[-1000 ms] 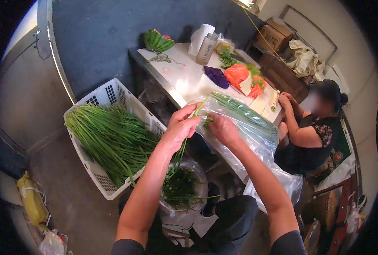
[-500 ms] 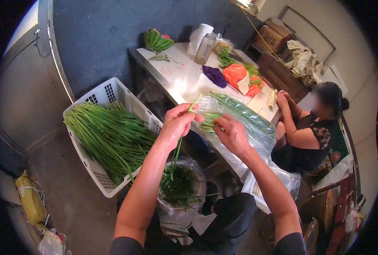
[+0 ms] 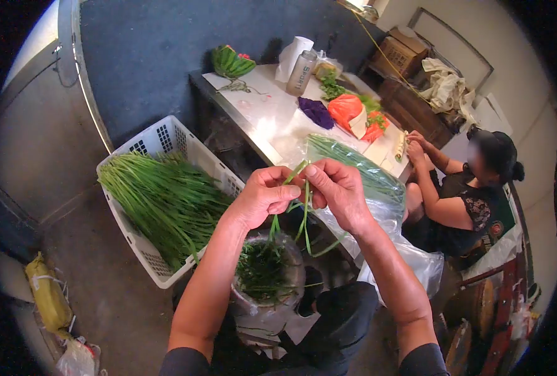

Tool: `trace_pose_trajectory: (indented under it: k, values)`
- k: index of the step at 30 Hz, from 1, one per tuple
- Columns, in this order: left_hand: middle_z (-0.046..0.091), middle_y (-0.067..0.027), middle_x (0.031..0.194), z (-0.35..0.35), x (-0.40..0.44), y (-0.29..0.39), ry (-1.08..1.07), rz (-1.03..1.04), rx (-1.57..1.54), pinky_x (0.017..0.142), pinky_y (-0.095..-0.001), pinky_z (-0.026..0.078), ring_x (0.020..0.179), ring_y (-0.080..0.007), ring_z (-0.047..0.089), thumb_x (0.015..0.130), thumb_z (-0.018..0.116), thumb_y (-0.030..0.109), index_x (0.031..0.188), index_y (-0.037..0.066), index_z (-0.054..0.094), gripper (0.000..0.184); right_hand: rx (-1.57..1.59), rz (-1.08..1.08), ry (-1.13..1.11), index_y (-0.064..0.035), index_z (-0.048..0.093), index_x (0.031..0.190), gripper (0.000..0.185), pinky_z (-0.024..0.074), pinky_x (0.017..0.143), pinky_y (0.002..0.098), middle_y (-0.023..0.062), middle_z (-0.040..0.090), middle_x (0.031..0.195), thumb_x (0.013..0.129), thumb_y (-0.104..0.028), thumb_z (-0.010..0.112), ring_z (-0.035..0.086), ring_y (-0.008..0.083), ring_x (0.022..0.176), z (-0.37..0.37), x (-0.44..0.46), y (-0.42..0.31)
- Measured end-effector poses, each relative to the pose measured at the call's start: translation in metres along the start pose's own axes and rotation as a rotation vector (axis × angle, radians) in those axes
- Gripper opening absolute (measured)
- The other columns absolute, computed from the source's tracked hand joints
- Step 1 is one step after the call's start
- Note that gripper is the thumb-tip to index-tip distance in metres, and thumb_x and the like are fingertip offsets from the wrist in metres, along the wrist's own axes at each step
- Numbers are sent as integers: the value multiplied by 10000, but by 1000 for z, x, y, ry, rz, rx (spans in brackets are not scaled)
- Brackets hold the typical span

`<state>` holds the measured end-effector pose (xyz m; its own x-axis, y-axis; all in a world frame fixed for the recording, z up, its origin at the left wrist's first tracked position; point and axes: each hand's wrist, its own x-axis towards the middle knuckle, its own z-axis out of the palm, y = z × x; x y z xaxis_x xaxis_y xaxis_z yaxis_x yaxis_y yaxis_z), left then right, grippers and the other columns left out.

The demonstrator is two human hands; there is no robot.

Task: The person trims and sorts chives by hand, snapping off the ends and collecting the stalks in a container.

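Note:
Near the table's edge my two hands are close together. My left hand (image 3: 267, 198) pinches a thin bunch of green chives (image 3: 296, 172), whose long leaves hang below the fingers. My right hand (image 3: 340, 189) has thumb and finger closed on the upper end of the same greens, and a loose leaf curls down beneath it. Directly below stands a plastic-lined bucket (image 3: 296, 276) with green trimmings (image 3: 259, 266) inside. To the left, a white plastic crate (image 3: 221, 168) holds a large pile of chives (image 3: 165, 203). A clear bag of chives (image 3: 353, 164) lies on the table, just beyond my right hand.
On the white table (image 3: 263, 116) are a cut watermelon (image 3: 231, 61), a sports bottle (image 3: 301, 73), a purple cloth (image 3: 316, 112) and an orange bag (image 3: 346, 110). Another person (image 3: 457, 191) sits at the right side. A yellow sack (image 3: 46, 293) lies on the floor at left.
My right hand has moved left and up from beside the bagged chives to meet my left hand at the held greens. Loose leaves now hang between the hands.

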<state>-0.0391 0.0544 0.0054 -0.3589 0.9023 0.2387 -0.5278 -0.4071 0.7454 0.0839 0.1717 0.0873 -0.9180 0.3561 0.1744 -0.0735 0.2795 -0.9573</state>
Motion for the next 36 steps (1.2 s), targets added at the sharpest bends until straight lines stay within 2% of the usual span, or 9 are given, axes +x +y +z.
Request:
trace_pose_trajectory:
  k: [6,9,11,15,19,23,31,33,36]
  values:
    - [497,52,641,1,-4,2,72,35,26,428,-194,274,465,-35,381,815,682,50,977,53,637,168,-6,-11,72,-32,668,837,214,384,487,203,-32,584,648,905,-235,675,488,29,562,2,-4,7]
    - [510,57,645,9,-6,3,123,28,137,430,-188,271,475,-27,389,815,680,45,1010,50,659,197,-51,-74,94,-21,668,825,197,401,518,209,-27,599,662,880,-207,706,497,30,598,10,-5,8]
    - [526,57,651,10,-5,-1,200,98,372,432,-184,270,486,-19,394,808,679,34,1016,49,678,209,-88,-90,100,-16,666,829,194,406,529,212,-25,605,674,878,-199,706,496,31,610,14,-3,9]
    - [540,57,658,8,-10,7,206,129,317,434,-184,274,488,-14,393,802,684,33,1012,37,685,210,-119,-113,106,-4,662,861,200,409,524,219,-19,611,696,888,-199,690,490,34,608,20,0,2]
    - [555,29,670,0,-18,20,218,205,180,431,-198,287,464,-25,380,801,684,39,914,18,656,118,-37,-36,89,1,661,903,215,407,510,224,-16,612,712,901,-214,672,490,37,597,25,2,-4]
    - [559,18,704,-3,-24,26,237,193,104,430,-198,286,472,-32,388,797,687,42,901,23,630,120,-64,-61,49,-3,663,951,220,404,501,222,-12,617,739,912,-220,657,486,37,586,26,-2,-4]
    - [565,37,674,1,-33,31,253,118,323,462,-184,294,530,-15,413,780,748,84,827,35,674,101,-1,-103,15,-26,665,959,149,425,562,217,-36,610,771,903,-165,658,506,42,645,35,-11,12]
    - [568,42,675,0,-35,30,249,104,369,470,-181,300,542,-13,425,780,747,86,822,36,673,99,-2,-18,23,-24,654,921,122,430,581,237,-21,596,760,892,-142,659,516,60,663,34,-14,11]
    - [572,50,679,1,-37,31,235,78,426,489,-175,311,564,-10,445,778,748,89,809,42,670,96,-168,-92,79,-12,631,882,110,434,578,270,30,581,738,882,-119,653,527,96,654,35,-16,23]
